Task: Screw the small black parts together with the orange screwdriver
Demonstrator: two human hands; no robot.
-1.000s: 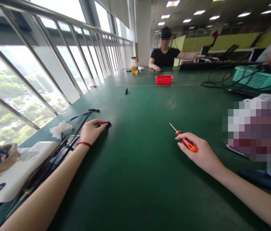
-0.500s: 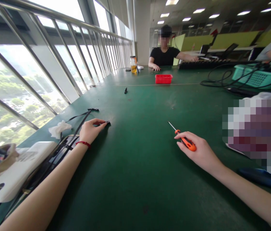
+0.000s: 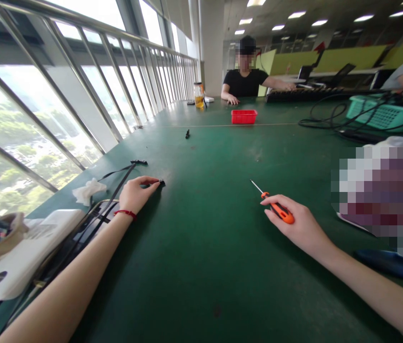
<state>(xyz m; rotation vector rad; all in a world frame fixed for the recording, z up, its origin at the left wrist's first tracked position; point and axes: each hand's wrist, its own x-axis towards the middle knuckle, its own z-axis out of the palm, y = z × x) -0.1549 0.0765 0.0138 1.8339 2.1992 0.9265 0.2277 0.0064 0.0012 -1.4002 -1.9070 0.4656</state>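
Note:
Between the fingertips of my left hand [image 3: 136,193] is a small black part [image 3: 162,182], pinched at the left of the green table [image 3: 201,238]. A red band circles that wrist. On the right, my right hand [image 3: 296,219] is closed around an orange and black screwdriver [image 3: 282,212], its metal tip pointing up and to the left. Another small black piece [image 3: 187,134] lies farther back on the table. Just beyond my left hand is a black strip-like piece [image 3: 139,162] beside a dark cable.
Cables and a white device [image 3: 44,238] lie at the left edge, near crumpled tissue [image 3: 89,190]. A red tray [image 3: 244,116] and a jar [image 3: 199,97] stand far back, near a seated person [image 3: 244,83]. A teal basket [image 3: 376,113] is at the right.

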